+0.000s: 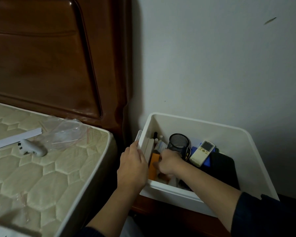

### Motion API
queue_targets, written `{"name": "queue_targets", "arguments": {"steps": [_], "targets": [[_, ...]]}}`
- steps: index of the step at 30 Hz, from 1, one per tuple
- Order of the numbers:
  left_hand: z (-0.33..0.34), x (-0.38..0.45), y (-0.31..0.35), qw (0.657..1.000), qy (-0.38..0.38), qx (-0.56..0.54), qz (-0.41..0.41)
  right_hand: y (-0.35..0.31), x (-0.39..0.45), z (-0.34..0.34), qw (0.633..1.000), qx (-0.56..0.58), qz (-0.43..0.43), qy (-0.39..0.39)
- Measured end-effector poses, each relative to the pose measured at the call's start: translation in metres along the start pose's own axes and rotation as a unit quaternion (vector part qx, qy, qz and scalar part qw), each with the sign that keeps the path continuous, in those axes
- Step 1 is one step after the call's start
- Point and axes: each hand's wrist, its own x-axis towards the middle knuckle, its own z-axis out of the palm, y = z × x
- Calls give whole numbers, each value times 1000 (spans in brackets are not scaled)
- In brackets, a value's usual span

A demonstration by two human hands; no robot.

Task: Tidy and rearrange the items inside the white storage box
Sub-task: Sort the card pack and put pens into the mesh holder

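The white storage box (229, 134) stands on a wooden nightstand against the wall. Inside it I see a black mesh pen cup (179, 142), a white remote control (202, 153), an orange box (153, 166), upright white flat items (149, 147) by the left wall, a blue item (206, 164) and a black pouch (224, 170). My left hand (132, 168) grips the box's left rim. My right hand (169, 162) is down inside the box with curled fingers beside the orange box; what they hold is hidden.
A bare quilted mattress (46, 168) lies to the left, carrying a white game controller (30, 148), a long white strip (15, 138) and a clear plastic bag (67, 132). A dark wooden headboard (50, 57) rises behind it. The wooden nightstand (169, 212) edge shows under the box.
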Motion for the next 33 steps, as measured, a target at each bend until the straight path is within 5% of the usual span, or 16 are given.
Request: {"name": "queue_targets", "arguments": {"steps": [6,11,19,28,33], "targets": [[2,1,-1,1000,7,2,6,-6,20,-34,935,-174,-130,281],[4,0,-2,1000,17,12,13,-2,41,-23,906,-350,-95,217],[7,-1,-1,998,37,41,20,9,67,-3,903,-368,-54,214],[8,1,-3,998,36,41,19,13,69,-10,935,-285,-49,207],[7,0,-2,999,36,36,7,17,50,-35,969,-75,-80,220]]}}
